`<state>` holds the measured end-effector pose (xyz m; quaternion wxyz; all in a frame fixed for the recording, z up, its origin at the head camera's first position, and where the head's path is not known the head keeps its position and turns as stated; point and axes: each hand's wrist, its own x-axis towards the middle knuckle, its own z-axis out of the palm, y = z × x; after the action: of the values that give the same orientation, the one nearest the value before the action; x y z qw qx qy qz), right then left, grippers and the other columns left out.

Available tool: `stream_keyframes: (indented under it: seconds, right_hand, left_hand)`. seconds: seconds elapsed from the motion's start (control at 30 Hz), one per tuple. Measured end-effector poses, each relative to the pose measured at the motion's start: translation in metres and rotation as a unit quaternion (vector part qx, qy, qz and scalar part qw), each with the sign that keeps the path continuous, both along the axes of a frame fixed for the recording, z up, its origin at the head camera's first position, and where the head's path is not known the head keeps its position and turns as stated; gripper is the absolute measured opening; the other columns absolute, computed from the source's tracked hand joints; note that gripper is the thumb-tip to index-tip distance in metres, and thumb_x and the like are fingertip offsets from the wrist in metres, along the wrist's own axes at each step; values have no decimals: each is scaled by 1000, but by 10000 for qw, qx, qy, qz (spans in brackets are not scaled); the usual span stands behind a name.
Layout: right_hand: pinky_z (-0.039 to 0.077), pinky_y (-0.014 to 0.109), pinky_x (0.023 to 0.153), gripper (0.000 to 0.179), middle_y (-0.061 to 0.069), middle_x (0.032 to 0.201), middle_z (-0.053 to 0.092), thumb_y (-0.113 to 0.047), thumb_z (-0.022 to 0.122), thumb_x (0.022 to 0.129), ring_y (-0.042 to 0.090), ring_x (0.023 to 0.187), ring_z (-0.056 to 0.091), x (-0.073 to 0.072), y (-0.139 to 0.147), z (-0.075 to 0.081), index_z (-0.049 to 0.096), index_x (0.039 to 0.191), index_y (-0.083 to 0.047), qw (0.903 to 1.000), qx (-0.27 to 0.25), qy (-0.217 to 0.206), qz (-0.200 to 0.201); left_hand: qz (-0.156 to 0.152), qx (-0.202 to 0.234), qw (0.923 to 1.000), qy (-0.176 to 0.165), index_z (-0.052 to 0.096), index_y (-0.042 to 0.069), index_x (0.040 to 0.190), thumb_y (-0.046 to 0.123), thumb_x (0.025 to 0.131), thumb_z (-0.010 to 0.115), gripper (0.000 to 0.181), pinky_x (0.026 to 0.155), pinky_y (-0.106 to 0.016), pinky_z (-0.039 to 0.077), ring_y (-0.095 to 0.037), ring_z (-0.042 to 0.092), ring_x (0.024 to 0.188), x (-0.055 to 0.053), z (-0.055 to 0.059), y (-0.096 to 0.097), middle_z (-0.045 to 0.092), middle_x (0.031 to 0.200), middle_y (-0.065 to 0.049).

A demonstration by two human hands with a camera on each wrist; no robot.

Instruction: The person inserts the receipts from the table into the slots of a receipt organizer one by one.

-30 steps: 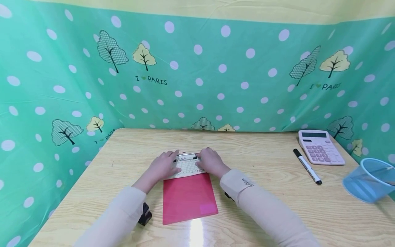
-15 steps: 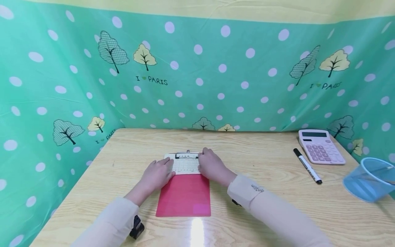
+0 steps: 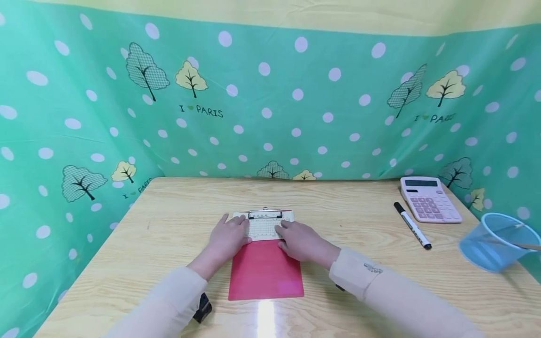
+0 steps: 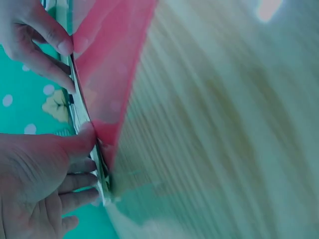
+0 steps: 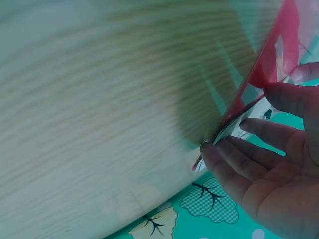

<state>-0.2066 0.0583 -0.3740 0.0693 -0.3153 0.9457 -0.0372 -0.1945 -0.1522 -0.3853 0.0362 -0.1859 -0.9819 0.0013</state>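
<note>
A red clipboard [image 3: 266,272] lies flat on the table, its metal clip [image 3: 265,215] at the far end. Under that clip is a white sheet of paper [image 3: 263,229] printed with a grid, covering the upper part of the board. My left hand [image 3: 227,236] rests at the paper's left side, fingers extended over it and thumb by its near edge. At the right side my right hand [image 3: 301,241] touches the paper with spread fingertips. The left wrist view shows the left thumb and fingers [image 4: 79,186] against the paper. Both hands hide parts of the board's side edges.
A white marker with black ends [image 3: 413,226] lies to the right. Beyond it sits a pink calculator [image 3: 430,199]. A blue pen holder [image 3: 492,253] with thin sticks in it stands at the far right. A patterned green curtain [image 3: 262,94] hangs behind the wooden table [image 3: 351,206].
The clipboard has turned straighter and shifted slightly right. My right hand has left the clip's right end for the paper's lower right. The left hand has stayed at the left side.
</note>
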Motion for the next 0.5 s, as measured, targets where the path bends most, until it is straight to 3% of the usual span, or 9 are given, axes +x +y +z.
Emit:
stream_keyframes:
  seconds: [0.2, 0.5]
  right_hand:
    - [45, 48, 106, 48, 22, 148, 50, -22, 64, 102, 39, 133, 52, 4, 19, -3, 54, 144, -1, 9996, -163, -93, -190]
    - [44, 49, 107, 49, 23, 150, 48, -23, 61, 103, 38, 136, 49, 3, 46, -9, 52, 146, 0, 9997, -115, 82, -183]
  left_hand:
    - [-31, -326, 9994, -106, 61, -7, 131, 27, 94, 73, 51, 111, -49, 39, -32, 59, 127, -2, 2, 23, 63, 134, -21]
    - [-116, -374, 9992, -69, 62, -5, 132, 30, 96, 71, 51, 108, -47, 43, -30, 59, 127, -13, -2, 46, 62, 135, -19]
